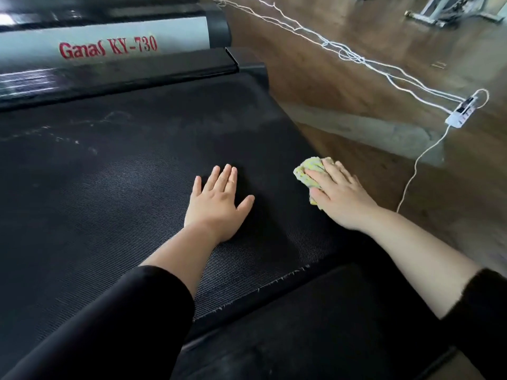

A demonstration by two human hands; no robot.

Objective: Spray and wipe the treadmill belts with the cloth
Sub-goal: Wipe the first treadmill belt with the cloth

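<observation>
- The left hand (219, 198) is lying palm-down on the black treadmill belt (109, 201), fingers straight and together, thumb spread wide, holding nothing.
- The right hand (337, 196) is pressing down on the yellow-green cloth (308, 168), fingers laid almost straight across it.
- The cloth is sitting bunched under that hand's fingers and palm, poking out past the fingertips, at the belt's right edge.
- The two hands are resting near each other, apart, with bare belt between them.
- Far ahead of the left hand, the grey motor cover (109, 45) is showing red lettering "Ganas KY-730".
- Out beyond the right hand, a white power strip (462, 111) is lying on the brown floor (356, 78).
</observation>
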